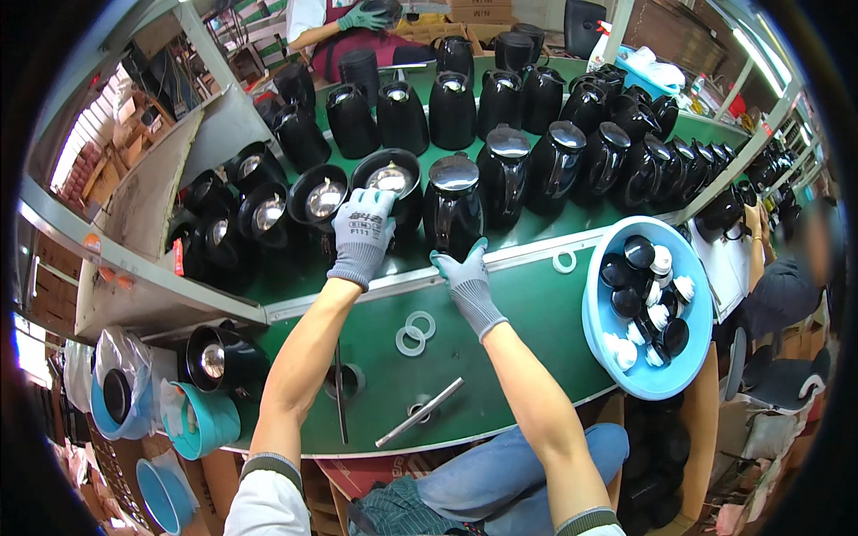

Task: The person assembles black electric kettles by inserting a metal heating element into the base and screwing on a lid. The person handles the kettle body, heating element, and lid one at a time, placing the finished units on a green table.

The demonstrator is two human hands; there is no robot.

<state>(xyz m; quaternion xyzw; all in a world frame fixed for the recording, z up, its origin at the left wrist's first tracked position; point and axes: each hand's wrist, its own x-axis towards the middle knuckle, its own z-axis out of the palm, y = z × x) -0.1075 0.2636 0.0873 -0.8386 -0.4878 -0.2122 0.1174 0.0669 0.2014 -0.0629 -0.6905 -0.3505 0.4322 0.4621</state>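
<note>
My gloved left hand (365,234) has its fingers hooked over the near rim of a lidless black jug (409,207) with a shiny silver inside. Just to the right stands a black jug with a silver lid (454,214), upright on the green worktop (500,357). My gloved right hand (466,284) grips that lidded jug low down, thumb on its right side and fingertips at its left. Both gloves are grey with green fingertips. The palm side of each hand is hidden.
Rows of black jugs (451,112) fill the far worktop. A blue basin (601,344) holds black and white lid parts. Nearer lie translucent rings (410,341), a metal tube (420,413) and a dark rod (340,397). A co-worker's gloved hand (365,16) shows at the back.
</note>
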